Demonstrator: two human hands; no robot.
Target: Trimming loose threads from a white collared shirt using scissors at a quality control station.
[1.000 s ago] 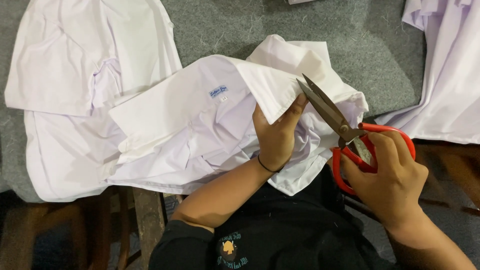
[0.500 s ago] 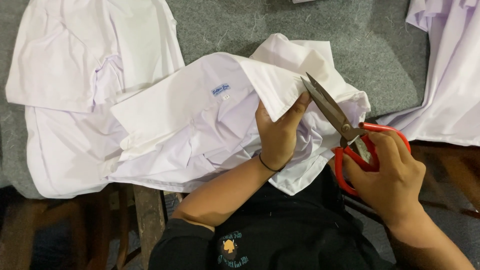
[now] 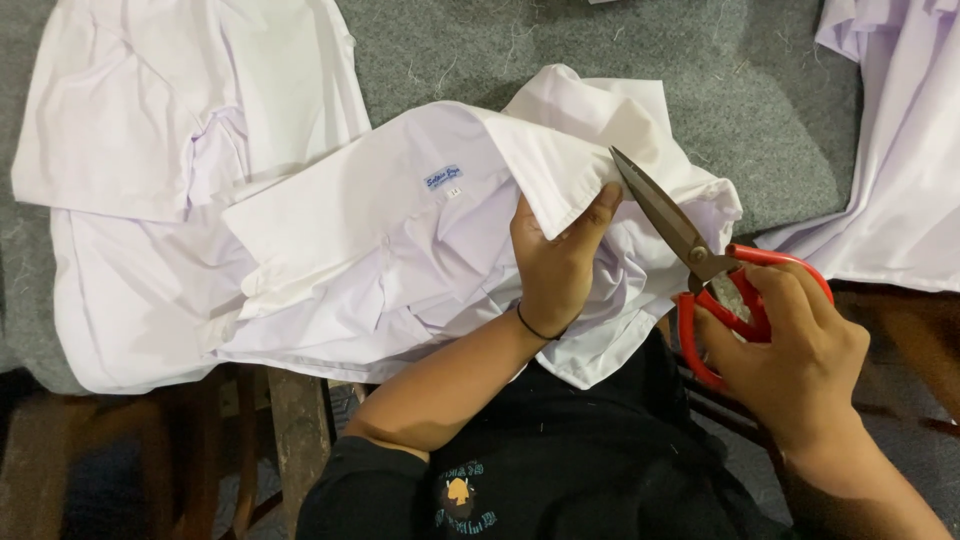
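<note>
On the grey table [image 3: 760,110], a white shirt [image 3: 400,250] is spread, its folded collar edge pinched in the closed grip of the left hand [image 3: 555,265]. Red-handled scissors [image 3: 700,270] are held in the right hand [image 3: 800,350], fingers closed through the loops, blades nearly shut beside the left thumb. The thumb could be nicked, or the cloth cut, if the blades slip nearer. More white shirts [image 3: 170,120] lie alongside. No containers are seen.
</note>
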